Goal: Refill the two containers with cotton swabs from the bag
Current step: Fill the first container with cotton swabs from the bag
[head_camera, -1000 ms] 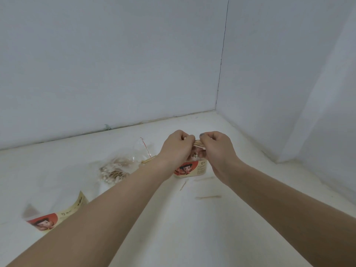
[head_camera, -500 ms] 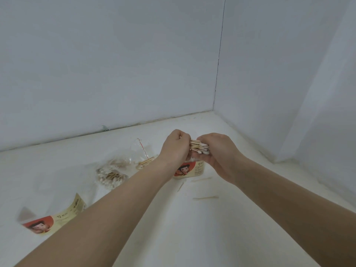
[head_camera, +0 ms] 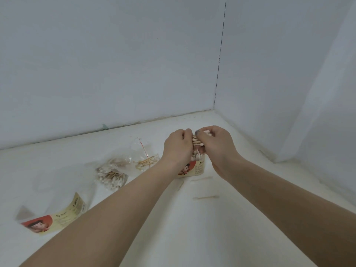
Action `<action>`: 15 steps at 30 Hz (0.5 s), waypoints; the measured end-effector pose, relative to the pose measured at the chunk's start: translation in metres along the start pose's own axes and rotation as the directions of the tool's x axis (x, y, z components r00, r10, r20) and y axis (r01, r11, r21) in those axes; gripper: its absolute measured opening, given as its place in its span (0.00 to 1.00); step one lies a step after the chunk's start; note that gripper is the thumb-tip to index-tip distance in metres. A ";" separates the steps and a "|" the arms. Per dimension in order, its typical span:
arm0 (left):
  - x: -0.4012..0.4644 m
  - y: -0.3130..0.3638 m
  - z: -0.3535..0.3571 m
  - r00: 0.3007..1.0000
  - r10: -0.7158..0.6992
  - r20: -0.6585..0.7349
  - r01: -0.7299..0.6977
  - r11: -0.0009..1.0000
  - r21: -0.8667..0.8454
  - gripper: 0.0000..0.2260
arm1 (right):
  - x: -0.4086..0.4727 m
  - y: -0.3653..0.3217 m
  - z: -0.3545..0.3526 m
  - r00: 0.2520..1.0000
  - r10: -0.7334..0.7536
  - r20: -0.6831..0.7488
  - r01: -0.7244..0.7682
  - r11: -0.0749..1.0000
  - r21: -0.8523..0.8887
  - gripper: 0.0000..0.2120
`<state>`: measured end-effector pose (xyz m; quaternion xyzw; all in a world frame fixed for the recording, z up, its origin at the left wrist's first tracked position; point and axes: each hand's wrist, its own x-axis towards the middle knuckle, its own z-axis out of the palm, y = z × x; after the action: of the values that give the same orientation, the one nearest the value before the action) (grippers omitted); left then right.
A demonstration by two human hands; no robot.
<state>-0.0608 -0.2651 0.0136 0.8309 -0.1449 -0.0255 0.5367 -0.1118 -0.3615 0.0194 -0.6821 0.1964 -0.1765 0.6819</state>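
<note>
Both hands at work: left hand [head_camera: 178, 146] and right hand [head_camera: 213, 145] curled round bundle of cotton swabs [head_camera: 196, 141], held just above upright container [head_camera: 194, 167], already holding swabs. Step in hand, by judgement: squaring bundle for loading. Next: tips down, lowered straight into mouth. Second container [head_camera: 55, 216] on its side, near left, seemingly unfilled. Bag [head_camera: 123, 168] between containers, swabs inside. Three loose swabs [head_camera: 205, 197] near upright container; nothing blocking drop.

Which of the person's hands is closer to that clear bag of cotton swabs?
Left. The left hand is just right of the bag; the right hand is farther right, beyond it.
</note>
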 end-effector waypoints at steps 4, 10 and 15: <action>0.005 0.004 0.001 0.997 0.050 -0.056 -0.047 0.998 0.051 0.16 | 0.005 -0.002 0.005 0.997 0.047 0.061 -0.046 0.999 -0.010 0.13; 0.014 0.007 0.008 1.000 0.013 0.011 -0.013 0.999 -0.048 0.13 | 0.018 -0.005 0.008 0.988 -0.114 -0.108 0.097 0.983 -0.155 0.09; 0.025 0.007 0.000 1.000 0.001 0.021 0.000 0.999 -0.047 0.13 | 0.028 -0.007 0.005 0.996 -0.089 -0.013 0.087 0.990 -0.114 0.11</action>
<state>-0.0386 -0.2748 0.0227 0.8177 -0.1501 -0.0376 0.5545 -0.0848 -0.3710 0.0254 -0.7259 0.1821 -0.2011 0.6320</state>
